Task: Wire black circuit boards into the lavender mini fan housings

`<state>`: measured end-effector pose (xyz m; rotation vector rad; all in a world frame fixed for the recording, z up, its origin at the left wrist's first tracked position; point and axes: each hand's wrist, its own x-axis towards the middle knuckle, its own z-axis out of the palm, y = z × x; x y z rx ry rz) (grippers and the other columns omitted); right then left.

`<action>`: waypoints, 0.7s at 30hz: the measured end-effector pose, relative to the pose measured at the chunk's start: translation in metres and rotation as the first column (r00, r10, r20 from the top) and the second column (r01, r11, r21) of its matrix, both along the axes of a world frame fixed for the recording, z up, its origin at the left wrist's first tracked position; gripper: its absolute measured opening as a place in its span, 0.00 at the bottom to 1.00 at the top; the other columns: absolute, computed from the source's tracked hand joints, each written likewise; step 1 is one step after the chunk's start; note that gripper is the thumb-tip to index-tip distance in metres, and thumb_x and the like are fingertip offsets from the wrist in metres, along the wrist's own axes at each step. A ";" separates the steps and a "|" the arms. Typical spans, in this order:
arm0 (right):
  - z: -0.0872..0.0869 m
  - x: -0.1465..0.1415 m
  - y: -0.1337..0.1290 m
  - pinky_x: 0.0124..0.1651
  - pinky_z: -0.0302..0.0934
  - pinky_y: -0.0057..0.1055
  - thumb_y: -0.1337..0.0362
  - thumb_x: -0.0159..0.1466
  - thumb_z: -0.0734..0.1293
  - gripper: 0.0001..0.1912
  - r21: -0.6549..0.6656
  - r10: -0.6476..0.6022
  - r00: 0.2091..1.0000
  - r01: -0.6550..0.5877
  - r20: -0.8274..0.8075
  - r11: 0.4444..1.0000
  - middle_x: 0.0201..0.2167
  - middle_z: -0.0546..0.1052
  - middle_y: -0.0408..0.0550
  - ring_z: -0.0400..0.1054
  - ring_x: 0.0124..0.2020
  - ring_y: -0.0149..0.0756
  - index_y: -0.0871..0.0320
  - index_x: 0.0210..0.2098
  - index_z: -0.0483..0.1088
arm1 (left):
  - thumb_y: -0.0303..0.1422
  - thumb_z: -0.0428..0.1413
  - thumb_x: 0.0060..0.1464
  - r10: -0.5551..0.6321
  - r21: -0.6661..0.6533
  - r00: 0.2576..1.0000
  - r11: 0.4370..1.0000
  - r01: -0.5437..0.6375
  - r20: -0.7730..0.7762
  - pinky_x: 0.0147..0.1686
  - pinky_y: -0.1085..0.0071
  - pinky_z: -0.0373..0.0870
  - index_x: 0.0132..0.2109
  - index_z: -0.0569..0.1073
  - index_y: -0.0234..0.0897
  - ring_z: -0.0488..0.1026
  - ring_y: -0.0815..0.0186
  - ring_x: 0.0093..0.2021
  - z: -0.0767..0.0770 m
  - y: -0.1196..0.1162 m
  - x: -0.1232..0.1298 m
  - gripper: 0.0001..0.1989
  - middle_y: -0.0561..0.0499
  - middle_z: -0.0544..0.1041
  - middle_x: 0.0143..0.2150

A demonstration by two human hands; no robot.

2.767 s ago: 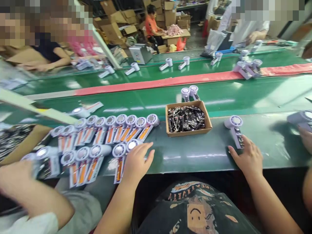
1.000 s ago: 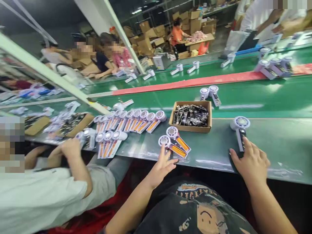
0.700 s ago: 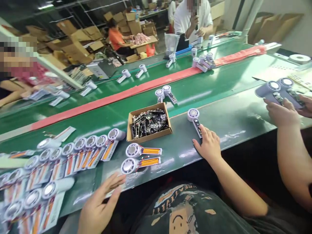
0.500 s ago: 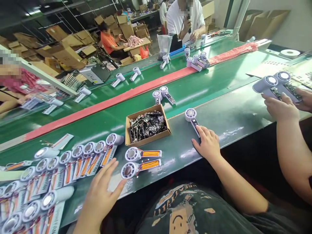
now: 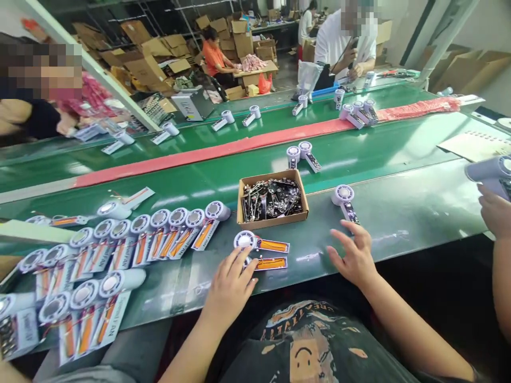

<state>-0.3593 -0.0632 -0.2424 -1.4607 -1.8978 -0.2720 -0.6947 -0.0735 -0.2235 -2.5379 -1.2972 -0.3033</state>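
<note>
My left hand [image 5: 232, 281] lies over the round head of the nearer handheld fan [image 5: 272, 263], fingers stretched out and covering most of that head. Whether it presses on the fan I cannot tell. Just beyond is a second handheld fan [image 5: 244, 240], its handle also open with an orange battery inside. On the right, my right hand [image 5: 354, 254] hovers with fingers apart at the handle end of a fan with a black circuit board [image 5: 344, 196]. Between and beyond my hands stands a cardboard box [image 5: 272, 220] full of small circuit boards.
Rows of opened fans [image 5: 139, 223] cover the bench on the left. A co-worker's hand [image 5: 494, 213] holds a fan [image 5: 489, 169] at the right edge. Across the green belt runs a red strip [image 5: 223, 150]; more fans [image 5: 305, 149] lie along it. Other people sit beyond.
My left hand has moved right, onto the nearer battery fan. My right hand has drawn back from the circuit-board fan's handle. The view has swung left.
</note>
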 end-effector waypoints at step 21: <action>0.086 -0.073 0.083 0.29 0.57 0.30 0.55 0.58 0.69 0.11 -0.456 0.046 0.701 -0.510 -0.712 0.730 0.25 0.70 0.40 0.62 0.25 0.31 0.55 0.34 0.68 | 0.36 0.62 0.53 0.171 -0.455 0.925 0.891 0.002 0.339 0.60 0.46 0.65 0.64 0.63 0.41 0.66 0.47 0.62 0.014 -0.008 0.003 0.32 0.42 0.69 0.64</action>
